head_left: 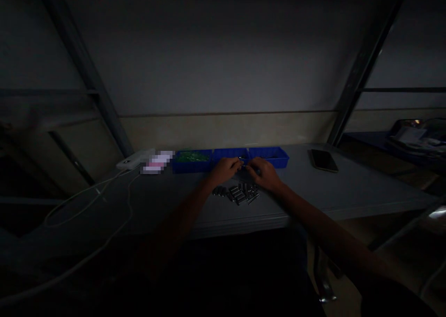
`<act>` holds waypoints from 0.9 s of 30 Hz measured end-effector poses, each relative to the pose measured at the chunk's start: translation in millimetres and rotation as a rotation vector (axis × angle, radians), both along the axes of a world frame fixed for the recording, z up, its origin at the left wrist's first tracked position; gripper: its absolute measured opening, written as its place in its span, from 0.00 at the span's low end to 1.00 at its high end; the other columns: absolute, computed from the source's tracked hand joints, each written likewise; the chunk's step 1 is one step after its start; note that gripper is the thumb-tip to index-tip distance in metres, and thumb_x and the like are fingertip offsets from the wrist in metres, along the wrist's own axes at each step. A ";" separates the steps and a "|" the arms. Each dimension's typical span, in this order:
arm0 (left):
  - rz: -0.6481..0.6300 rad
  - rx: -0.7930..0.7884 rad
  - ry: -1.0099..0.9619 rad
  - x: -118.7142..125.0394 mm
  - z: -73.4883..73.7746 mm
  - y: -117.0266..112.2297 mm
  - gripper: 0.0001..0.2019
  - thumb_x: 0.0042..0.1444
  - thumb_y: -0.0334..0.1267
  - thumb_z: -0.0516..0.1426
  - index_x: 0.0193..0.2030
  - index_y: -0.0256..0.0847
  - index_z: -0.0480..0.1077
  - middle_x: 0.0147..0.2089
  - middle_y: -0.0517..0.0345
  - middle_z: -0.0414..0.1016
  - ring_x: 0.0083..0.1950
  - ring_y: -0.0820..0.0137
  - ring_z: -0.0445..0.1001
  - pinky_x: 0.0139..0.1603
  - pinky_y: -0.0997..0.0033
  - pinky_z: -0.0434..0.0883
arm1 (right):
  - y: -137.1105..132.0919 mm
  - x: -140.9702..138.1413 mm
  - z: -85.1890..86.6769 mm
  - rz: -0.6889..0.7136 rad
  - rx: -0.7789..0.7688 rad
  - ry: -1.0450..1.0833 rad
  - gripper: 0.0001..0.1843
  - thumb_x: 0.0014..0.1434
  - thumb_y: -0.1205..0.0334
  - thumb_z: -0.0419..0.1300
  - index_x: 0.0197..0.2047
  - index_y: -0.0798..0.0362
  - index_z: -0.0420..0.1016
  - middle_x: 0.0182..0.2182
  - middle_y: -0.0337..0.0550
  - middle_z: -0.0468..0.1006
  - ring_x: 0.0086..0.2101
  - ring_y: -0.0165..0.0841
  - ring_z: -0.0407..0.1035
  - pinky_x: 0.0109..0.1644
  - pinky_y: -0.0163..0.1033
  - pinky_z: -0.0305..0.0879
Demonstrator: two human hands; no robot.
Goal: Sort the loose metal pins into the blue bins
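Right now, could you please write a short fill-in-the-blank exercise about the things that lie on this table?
1. The three trays behind the left hand and the right hand are ____ in colour.
2. The leftmost tray holds ____ pieces.
3. The dark phone lies to the ____ of both hands.
4. The small metal cylinders lie in a pile on the grey ____, not in a tray.

Missing words: blue; green; right; table.
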State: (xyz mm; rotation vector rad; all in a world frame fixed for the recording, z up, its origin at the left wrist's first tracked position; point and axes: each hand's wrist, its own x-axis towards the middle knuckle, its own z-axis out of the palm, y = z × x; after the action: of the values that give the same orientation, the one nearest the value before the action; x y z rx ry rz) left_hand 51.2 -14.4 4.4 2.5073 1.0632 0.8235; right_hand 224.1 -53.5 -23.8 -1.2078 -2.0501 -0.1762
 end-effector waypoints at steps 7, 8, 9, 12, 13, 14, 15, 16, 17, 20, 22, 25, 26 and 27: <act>-0.054 -0.090 0.097 -12.4 -0.3 6.2 0.10 0.55 0.40 0.52 0.35 0.37 0.71 0.30 0.58 0.74 0.31 0.74 0.70 0.32 0.77 0.64 | 3.9 11.2 5.2 -0.390 -0.053 0.045 0.17 0.63 0.57 0.45 0.35 0.55 0.72 0.31 0.47 0.77 0.31 0.32 0.68 0.35 0.34 0.56; -0.065 -0.114 0.140 -15.6 -2.1 8.8 0.09 0.53 0.39 0.54 0.36 0.37 0.71 0.30 0.58 0.74 0.30 0.74 0.70 0.32 0.78 0.64 | 5.7 16.0 5.9 -0.483 -0.061 0.074 0.18 0.63 0.56 0.44 0.37 0.55 0.72 0.32 0.48 0.77 0.31 0.33 0.69 0.34 0.35 0.56; -0.073 -0.131 0.182 -18.3 -4.2 11.3 0.09 0.51 0.38 0.56 0.37 0.38 0.72 0.29 0.59 0.74 0.30 0.74 0.70 0.32 0.78 0.64 | 7.5 21.1 6.5 -0.568 -0.070 0.101 0.19 0.63 0.55 0.44 0.38 0.55 0.72 0.32 0.49 0.77 0.31 0.33 0.69 0.34 0.35 0.56; -0.084 -0.156 0.280 -22.0 -11.4 17.0 0.09 0.48 0.37 0.58 0.36 0.37 0.72 0.30 0.59 0.75 0.30 0.74 0.71 0.32 0.79 0.64 | 12.0 33.3 7.2 -0.739 -0.113 0.140 0.22 0.62 0.49 0.44 0.41 0.56 0.72 0.33 0.51 0.77 0.31 0.37 0.71 0.33 0.37 0.56; -0.082 -0.158 0.297 -21.8 -13.4 18.0 0.08 0.48 0.36 0.57 0.35 0.37 0.72 0.30 0.58 0.75 0.31 0.74 0.71 0.32 0.79 0.64 | 12.6 34.9 7.0 -0.763 -0.126 0.140 0.24 0.62 0.47 0.44 0.41 0.56 0.72 0.32 0.52 0.77 0.31 0.37 0.71 0.33 0.37 0.56; -0.079 -0.158 0.307 -21.2 -15.1 18.6 0.08 0.48 0.35 0.56 0.35 0.36 0.72 0.31 0.58 0.75 0.32 0.73 0.71 0.32 0.79 0.64 | 12.7 34.9 6.8 -0.768 -0.134 0.132 0.24 0.62 0.46 0.44 0.40 0.56 0.72 0.32 0.52 0.77 0.31 0.37 0.71 0.32 0.37 0.56; -0.075 -0.156 0.312 -20.4 -16.1 18.7 0.07 0.49 0.33 0.55 0.34 0.35 0.72 0.32 0.57 0.75 0.32 0.73 0.71 0.33 0.78 0.64 | 12.1 33.2 6.5 -0.754 -0.137 0.117 0.24 0.61 0.46 0.44 0.40 0.56 0.72 0.32 0.52 0.78 0.31 0.37 0.71 0.32 0.37 0.57; -0.066 -0.148 0.312 -19.5 -16.5 18.5 0.07 0.50 0.32 0.54 0.34 0.35 0.72 0.33 0.56 0.76 0.33 0.73 0.72 0.34 0.78 0.64 | 10.9 29.8 6.2 -0.720 -0.135 0.094 0.24 0.62 0.46 0.44 0.39 0.56 0.72 0.32 0.51 0.78 0.31 0.37 0.71 0.32 0.37 0.57; -0.053 -0.137 0.304 -18.8 -16.2 17.9 0.07 0.51 0.32 0.53 0.34 0.35 0.72 0.33 0.56 0.76 0.34 0.72 0.72 0.34 0.77 0.65 | 9.1 25.2 5.9 -0.665 -0.133 0.063 0.23 0.62 0.48 0.44 0.39 0.55 0.72 0.32 0.50 0.78 0.31 0.36 0.71 0.32 0.36 0.57; -0.012 -0.089 0.247 -17.6 -12.2 14.8 0.09 0.54 0.33 0.50 0.35 0.36 0.71 0.34 0.56 0.75 0.35 0.71 0.71 0.35 0.76 0.65 | 1.4 7.9 5.9 -0.448 -0.147 -0.061 0.19 0.62 0.51 0.45 0.40 0.53 0.71 0.31 0.46 0.78 0.31 0.35 0.72 0.33 0.35 0.57; 0.011 -0.058 0.192 -16.7 -8.7 11.9 0.10 0.56 0.34 0.48 0.35 0.36 0.70 0.34 0.56 0.75 0.35 0.72 0.71 0.36 0.76 0.65 | -3.5 -1.5 6.3 -0.319 -0.161 -0.156 0.17 0.62 0.52 0.47 0.43 0.52 0.70 0.33 0.45 0.79 0.32 0.34 0.72 0.33 0.34 0.57; 0.019 -0.044 0.144 -13.6 -5.9 8.4 0.11 0.58 0.35 0.47 0.34 0.37 0.69 0.32 0.58 0.74 0.34 0.73 0.70 0.36 0.77 0.65 | -7.4 -6.9 6.8 -0.201 -0.167 -0.265 0.14 0.61 0.56 0.49 0.45 0.51 0.69 0.39 0.46 0.78 0.35 0.35 0.72 0.35 0.34 0.57; 0.014 -0.044 0.141 -12.2 -6.0 7.6 0.11 0.58 0.35 0.47 0.34 0.37 0.69 0.31 0.58 0.74 0.34 0.73 0.70 0.36 0.77 0.65 | -7.7 -6.8 6.8 -0.185 -0.168 -0.282 0.13 0.61 0.57 0.49 0.45 0.51 0.69 0.40 0.46 0.78 0.36 0.35 0.71 0.36 0.34 0.57; 0.011 -0.043 0.141 -10.9 -6.5 7.0 0.11 0.58 0.36 0.47 0.33 0.37 0.69 0.31 0.59 0.74 0.33 0.73 0.70 0.35 0.77 0.64 | -7.7 -6.1 6.7 -0.178 -0.168 -0.289 0.13 0.61 0.58 0.49 0.45 0.51 0.69 0.41 0.46 0.77 0.37 0.34 0.71 0.36 0.34 0.57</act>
State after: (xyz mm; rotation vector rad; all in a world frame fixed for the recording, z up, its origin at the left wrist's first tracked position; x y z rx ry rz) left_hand 40.3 -7.4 -2.0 2.5564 1.1272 0.6271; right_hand 218.1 -61.2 -17.1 -1.5462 -2.2375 -0.2825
